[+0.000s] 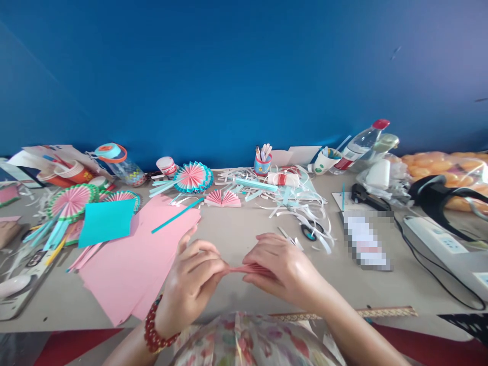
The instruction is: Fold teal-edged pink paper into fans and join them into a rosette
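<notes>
A narrow stack of folded pink paper [246,269] spans the gap between my two hands, just above the table's front part. My left hand [198,277] pinches its left end between thumb and fingertips. Around its right part my right hand [282,264] is closed, hiding much of the folds. Beyond my hands lies a small pink pleated paper fan [222,199], spread open. Behind it is a round pink and blue paper rosette [193,177]. Pink paper sheets [125,264] lie to the left of my left hand. Scissors [309,231] rest beyond my right hand.
White paper strips [282,203] are strewn at the back. A blue sheet [107,221] and a green-edged rosette [72,201] lie left. A plastic bottle [360,147], a paper cup [325,161] and a power strip [446,241] are on the right. Another person's hand [8,231] shows far left.
</notes>
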{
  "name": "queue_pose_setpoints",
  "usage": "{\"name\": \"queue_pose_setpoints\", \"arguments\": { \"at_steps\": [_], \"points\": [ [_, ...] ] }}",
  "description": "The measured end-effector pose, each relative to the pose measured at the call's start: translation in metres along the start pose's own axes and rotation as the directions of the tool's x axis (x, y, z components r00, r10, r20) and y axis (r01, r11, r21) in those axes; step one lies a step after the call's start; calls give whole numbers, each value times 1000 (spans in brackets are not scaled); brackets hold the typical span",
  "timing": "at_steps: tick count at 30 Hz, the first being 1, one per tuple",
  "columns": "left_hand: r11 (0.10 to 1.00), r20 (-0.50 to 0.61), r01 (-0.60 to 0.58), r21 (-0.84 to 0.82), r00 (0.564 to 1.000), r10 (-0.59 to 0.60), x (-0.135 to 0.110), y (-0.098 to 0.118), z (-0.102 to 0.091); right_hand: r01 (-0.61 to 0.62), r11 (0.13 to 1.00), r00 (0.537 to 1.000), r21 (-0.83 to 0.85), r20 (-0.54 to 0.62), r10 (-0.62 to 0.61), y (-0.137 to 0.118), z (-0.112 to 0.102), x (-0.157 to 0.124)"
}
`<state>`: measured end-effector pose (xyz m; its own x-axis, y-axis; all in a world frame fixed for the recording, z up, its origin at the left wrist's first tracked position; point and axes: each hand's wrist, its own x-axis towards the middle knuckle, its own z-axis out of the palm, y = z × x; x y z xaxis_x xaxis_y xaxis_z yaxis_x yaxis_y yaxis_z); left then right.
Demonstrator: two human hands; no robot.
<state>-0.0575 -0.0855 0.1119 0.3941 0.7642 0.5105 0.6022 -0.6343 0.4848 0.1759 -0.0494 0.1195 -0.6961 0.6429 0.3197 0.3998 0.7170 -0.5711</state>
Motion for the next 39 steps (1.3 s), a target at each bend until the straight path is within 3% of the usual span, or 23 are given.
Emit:
{"name": "queue_pose_setpoints", "arguments": {
  "at_steps": [6, 10, 20, 39],
  "points": [
    [994, 122, 28, 102, 992, -41, 2, 4, -10, -3, 1000, 1000, -27, -15, 2, 2, -3, -6],
    [983, 113, -9, 185, 993, -12, 12, 21, -5, -4, 999, 998, -45, -68, 1, -2, 3, -6],
    [997, 159, 26, 66, 987, -36, 16, 24, 3, -21, 999, 999, -40, -48, 19, -2, 2, -10],
    [999, 169, 36, 16, 985, -38, 12, 23, 4, 38, 998, 997, 58, -74, -34, 1, 3, -11]
  ]
}}
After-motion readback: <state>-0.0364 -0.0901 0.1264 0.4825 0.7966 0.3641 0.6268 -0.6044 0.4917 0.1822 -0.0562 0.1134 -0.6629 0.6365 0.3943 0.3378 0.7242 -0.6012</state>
